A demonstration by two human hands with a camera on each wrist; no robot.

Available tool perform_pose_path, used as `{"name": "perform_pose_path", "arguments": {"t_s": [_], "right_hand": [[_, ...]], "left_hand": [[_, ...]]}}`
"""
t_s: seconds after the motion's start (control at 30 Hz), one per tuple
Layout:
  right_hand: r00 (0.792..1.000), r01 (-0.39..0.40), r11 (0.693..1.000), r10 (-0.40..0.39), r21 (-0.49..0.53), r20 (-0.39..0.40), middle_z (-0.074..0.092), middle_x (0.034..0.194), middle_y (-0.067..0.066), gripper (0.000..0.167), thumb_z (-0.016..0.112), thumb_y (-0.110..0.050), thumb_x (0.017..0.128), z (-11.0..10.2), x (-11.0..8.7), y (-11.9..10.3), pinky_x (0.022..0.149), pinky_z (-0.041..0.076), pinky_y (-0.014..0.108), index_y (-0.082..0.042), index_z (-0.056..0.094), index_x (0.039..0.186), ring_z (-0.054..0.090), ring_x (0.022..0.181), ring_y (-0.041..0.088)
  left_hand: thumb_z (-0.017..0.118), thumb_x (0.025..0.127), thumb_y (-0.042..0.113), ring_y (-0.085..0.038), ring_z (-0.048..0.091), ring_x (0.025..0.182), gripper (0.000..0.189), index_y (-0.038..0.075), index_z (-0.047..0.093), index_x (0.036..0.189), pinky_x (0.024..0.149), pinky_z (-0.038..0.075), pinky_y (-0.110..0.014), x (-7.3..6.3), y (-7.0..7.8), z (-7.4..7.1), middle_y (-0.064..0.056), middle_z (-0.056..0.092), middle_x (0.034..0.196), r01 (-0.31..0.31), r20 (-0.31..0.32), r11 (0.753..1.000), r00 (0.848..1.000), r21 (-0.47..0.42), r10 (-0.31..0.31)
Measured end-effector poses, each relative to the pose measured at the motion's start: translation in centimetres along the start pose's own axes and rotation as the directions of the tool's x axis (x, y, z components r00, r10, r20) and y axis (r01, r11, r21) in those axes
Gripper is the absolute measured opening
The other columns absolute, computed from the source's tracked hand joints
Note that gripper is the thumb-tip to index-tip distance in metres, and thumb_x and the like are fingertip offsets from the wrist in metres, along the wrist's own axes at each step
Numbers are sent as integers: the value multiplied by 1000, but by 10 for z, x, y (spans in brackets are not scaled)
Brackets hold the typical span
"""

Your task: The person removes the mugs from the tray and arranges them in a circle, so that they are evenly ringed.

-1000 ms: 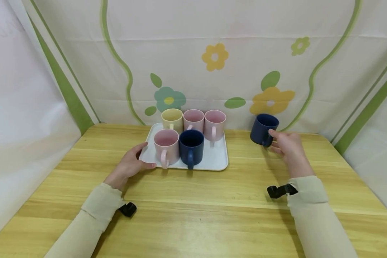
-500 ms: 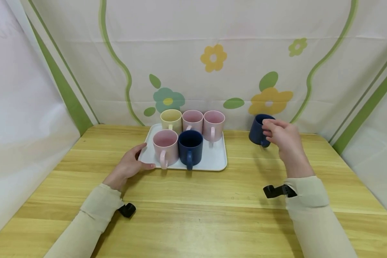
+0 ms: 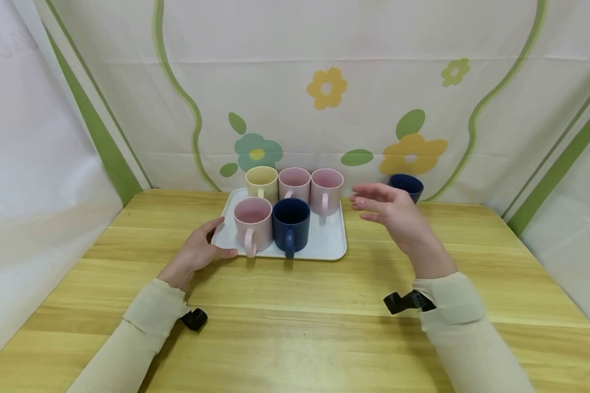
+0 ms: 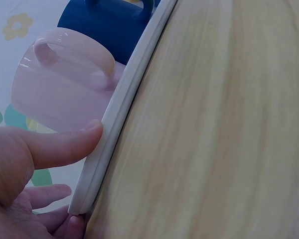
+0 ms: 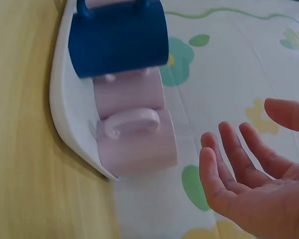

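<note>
A white tray [image 3: 326, 244] bears several mugs. In its front row stand a pink mug [image 3: 253, 224] and a dark blue mug [image 3: 291, 225]. Behind them are a yellow mug [image 3: 262, 182] and two more pink ones, the right one a pink mug [image 3: 327, 191]. My left hand [image 3: 196, 250] holds the tray's front left corner, its thumb [image 4: 72, 145] on the front rim and its other fingers round the left side. My right hand [image 3: 398, 218] is in the air right of the tray, fingers extended, holding nothing. Partly hidden behind it, a second dark blue mug [image 3: 407, 184] stands on the table.
The wooden table [image 3: 295, 327] ends at a white cloth backdrop [image 3: 275, 103] printed with flowers, close behind the back mugs. More cloth hangs along the left and right sides. A black wrist camera [image 3: 398, 303] sits on the right cuff.
My right hand has let go of the second blue mug's handle, lifted off and moved left toward the tray. That mug stays where it was. My left hand keeps its place on the tray corner.
</note>
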State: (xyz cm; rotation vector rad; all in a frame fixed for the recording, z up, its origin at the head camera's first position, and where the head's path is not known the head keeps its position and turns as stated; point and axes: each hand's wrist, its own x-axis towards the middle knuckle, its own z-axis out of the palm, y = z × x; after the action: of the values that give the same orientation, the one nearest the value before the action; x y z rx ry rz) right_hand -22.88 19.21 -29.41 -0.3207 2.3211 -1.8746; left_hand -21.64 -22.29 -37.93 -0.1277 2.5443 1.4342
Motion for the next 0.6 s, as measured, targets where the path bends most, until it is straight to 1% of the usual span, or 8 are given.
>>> {"name": "perform_pose_path", "arguments": {"t_s": [0.07,0.13,0.23,0.3,0.37,0.47,0.6], "right_hand": [[999,-8,1000,7,18,35,72,123,-8,44,63,-21,107,7,1,2,103,58,27,-1,57,146,71,113,8],[998,-13,999,11,31,65,71,128,-2,45,62,-19,108,13,3,4,104,58,30,2,55,146,72,113,9],[995,-21,999,16,48,102,69,137,7,44,61,-18,108,20,4,7,106,58,36,3,55,146,72,115,14],[992,-24,998,17,60,126,68,138,10,45,60,-18,108,25,6,9,107,58,39,4,54,147,71,117,17],[989,-28,997,17,74,147,70,136,10,45,61,-17,108,29,7,11,107,58,41,5,54,146,71,118,20],[982,-42,993,21,111,186,73,130,6,44,61,-16,107,35,7,15,104,59,39,5,55,145,72,116,20],[971,-85,982,44,167,235,75,124,2,37,62,-15,106,41,6,19,102,60,37,1,60,140,73,116,22]], "left_hand": [[86,88,12,-44,25,161,106,8,20,171,132,22,-60,0,0,0,-25,22,175,-4,0,1000,1000,1,4],[86,88,12,-45,24,162,106,8,19,170,132,22,-60,0,0,0,-26,22,175,-5,0,1000,1000,5,5],[86,88,13,-45,24,162,106,8,19,171,132,22,-60,0,-1,-1,-26,22,175,-3,-3,1000,1000,9,3],[86,88,13,-45,24,162,106,7,19,170,132,22,-60,0,-1,-2,-26,21,175,-3,-3,1000,1000,11,3],[85,88,13,-45,24,161,106,7,20,170,132,22,-60,0,-1,-2,-26,22,175,-4,-2,1000,1000,9,4],[86,88,13,-45,25,161,106,7,20,170,132,22,-60,0,0,-1,-26,22,175,-9,2,1000,1000,12,9],[86,88,13,-45,24,161,106,7,20,170,132,21,-61,1,1,0,-26,22,175,-9,10,1000,1000,18,9]]}}
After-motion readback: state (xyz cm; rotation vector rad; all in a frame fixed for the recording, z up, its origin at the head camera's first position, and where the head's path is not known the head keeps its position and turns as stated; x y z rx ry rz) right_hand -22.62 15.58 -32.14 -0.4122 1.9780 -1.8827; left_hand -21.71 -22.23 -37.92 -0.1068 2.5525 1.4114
